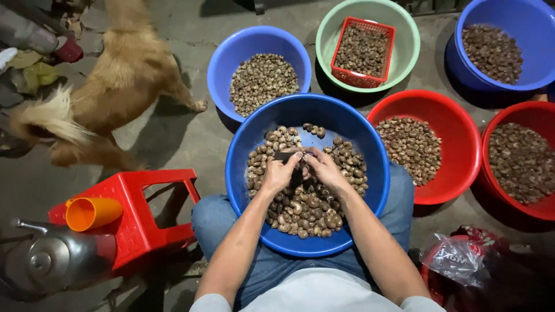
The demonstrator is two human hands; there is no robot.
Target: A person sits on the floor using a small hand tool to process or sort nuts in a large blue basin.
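The work went on at floor level, on a grey concrete floor that was cracked and stained, lit from above so the basins threw dark shadows. The person sat with a large blue basin resting on the lap, over blue-jeaned knees, and it was about half full of brown, kidney-shaped nuts.

Both hands met over the middle of that basin. The left hand had its grip closed around a small dark tool, the fingers curled tight on it. The right hand was pinched shut just beside it, fingertips touching the left hand's; it seemed to hold a single nut, though the nut itself was too hidden to make out.

Around the lap basin lay more containers, all on the floor: a smaller blue basin of nuts just beyond it, a green basin with a red mesh basket of nuts inside, another blue basin at the far right, and two red basins of darker nuts to the right.

To the left stood a red plastic stool carrying an orange cup on its side, with a metal kettle near it. A tan dog stood on the floor beyond the stool. A crumpled plastic bag lay at the lower right.
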